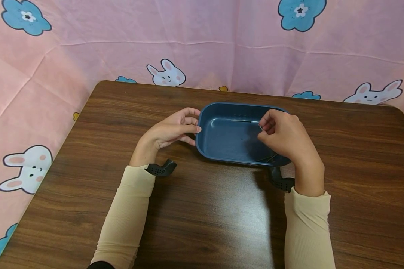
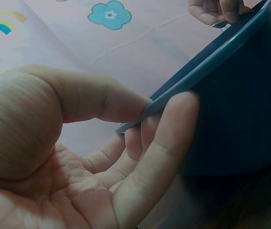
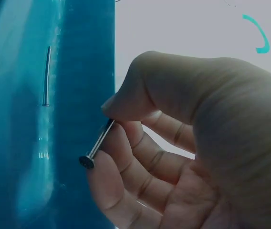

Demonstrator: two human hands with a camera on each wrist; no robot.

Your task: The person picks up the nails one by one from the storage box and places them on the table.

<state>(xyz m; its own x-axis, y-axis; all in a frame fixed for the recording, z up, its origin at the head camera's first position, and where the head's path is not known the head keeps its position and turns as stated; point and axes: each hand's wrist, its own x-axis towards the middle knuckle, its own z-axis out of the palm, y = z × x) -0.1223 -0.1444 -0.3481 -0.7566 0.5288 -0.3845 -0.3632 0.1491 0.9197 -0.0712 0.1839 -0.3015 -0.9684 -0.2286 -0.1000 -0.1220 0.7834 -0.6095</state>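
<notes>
A dark blue oblong plastic basin (image 1: 227, 139) stands on the table. At its left end my left hand (image 1: 171, 129) pinches the rim between thumb and fingers; the left wrist view shows the thumb on the inner side. Over the basin's right part, my right hand (image 1: 285, 135) pinches a metal nail (image 3: 100, 142) between thumb and fingers, its flat head pointing away from the thumb. Another nail (image 3: 46, 78) lies inside along the far wall. Thin dark pieces (image 1: 267, 158), likely more nails, lie at the front right inside, partly shaded by my right hand.
The brown wooden table (image 1: 202, 216) has rounded far corners. Behind it hangs a pink cloth (image 1: 208, 26) printed with rabbits and blue flowers. Black wrist mounts (image 1: 161, 169) stick out from both sleeves, the right one close to the basin's front wall.
</notes>
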